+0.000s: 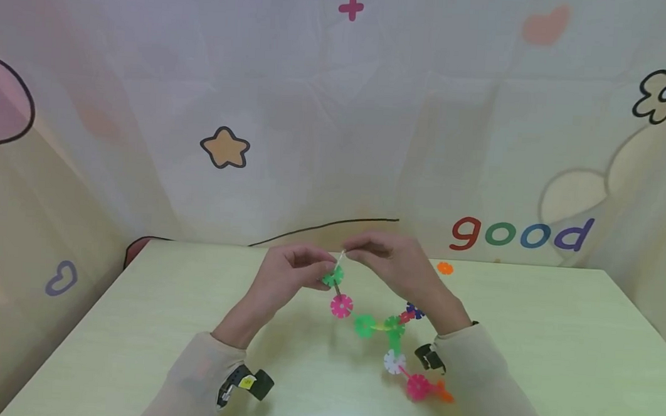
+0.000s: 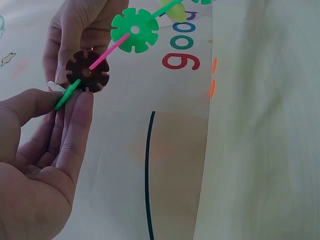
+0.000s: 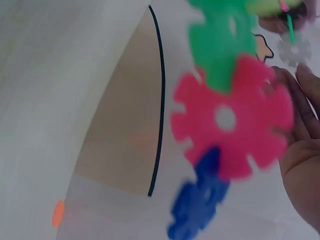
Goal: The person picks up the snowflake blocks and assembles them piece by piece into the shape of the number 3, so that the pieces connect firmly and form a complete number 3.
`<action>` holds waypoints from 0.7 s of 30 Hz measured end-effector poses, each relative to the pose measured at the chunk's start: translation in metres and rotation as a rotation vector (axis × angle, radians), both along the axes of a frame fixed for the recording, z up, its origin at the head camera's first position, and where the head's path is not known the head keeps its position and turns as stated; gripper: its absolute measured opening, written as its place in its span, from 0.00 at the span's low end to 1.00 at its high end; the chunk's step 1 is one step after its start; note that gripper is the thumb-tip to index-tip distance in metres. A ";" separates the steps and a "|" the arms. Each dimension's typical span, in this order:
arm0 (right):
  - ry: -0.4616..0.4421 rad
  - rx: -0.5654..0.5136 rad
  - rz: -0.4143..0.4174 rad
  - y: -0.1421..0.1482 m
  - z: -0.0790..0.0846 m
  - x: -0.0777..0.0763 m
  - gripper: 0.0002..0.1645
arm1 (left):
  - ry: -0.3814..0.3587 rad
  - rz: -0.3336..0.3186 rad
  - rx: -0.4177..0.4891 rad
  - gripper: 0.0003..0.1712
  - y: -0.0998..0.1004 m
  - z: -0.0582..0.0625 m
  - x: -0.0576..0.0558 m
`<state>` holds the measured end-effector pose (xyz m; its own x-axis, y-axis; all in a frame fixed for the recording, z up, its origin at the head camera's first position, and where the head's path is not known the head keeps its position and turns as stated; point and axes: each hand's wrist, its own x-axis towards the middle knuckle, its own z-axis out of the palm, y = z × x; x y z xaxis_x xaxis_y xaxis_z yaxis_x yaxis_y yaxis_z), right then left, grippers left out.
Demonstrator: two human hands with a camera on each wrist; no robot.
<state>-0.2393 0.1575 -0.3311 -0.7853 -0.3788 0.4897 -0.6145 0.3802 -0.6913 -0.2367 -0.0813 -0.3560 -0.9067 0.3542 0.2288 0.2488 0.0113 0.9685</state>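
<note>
Both hands work at the upper end of a chain of notched plastic flower discs, raised above the table. My left hand [image 1: 284, 274] pinches a green disc [image 1: 336, 276] between thumb and fingers. At its edge sits a whitish disc [image 3: 295, 52], seen nearly edge-on in the head view, which my right hand [image 1: 398, 265] pinches with its fingertips. A brown disc [image 2: 86, 72] joins the green one, followed by a pink disc [image 1: 341, 306]. Lower down, the chain runs through more green discs [image 1: 365, 326] and branches to a blue disc [image 1: 415, 311], partly behind the right wrist.
The other branch holds a white disc [image 1: 394, 362], a deep pink disc [image 1: 418, 387] and an orange disc [image 1: 443, 393] beside the right sleeve. A loose orange disc [image 1: 445, 268] lies at the back of the pale table [image 1: 152, 324], before a printed curtain [image 1: 315, 119].
</note>
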 end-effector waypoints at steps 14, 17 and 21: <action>-0.139 0.279 -0.220 0.091 0.019 -0.040 0.14 | 0.029 0.018 -0.037 0.09 -0.002 0.002 -0.001; -0.168 0.340 -0.229 0.105 0.009 -0.055 0.14 | 0.036 0.017 -0.043 0.09 -0.002 0.001 -0.001; -0.230 0.415 -0.252 0.121 -0.009 -0.069 0.13 | 0.044 0.020 -0.045 0.09 -0.001 0.001 0.000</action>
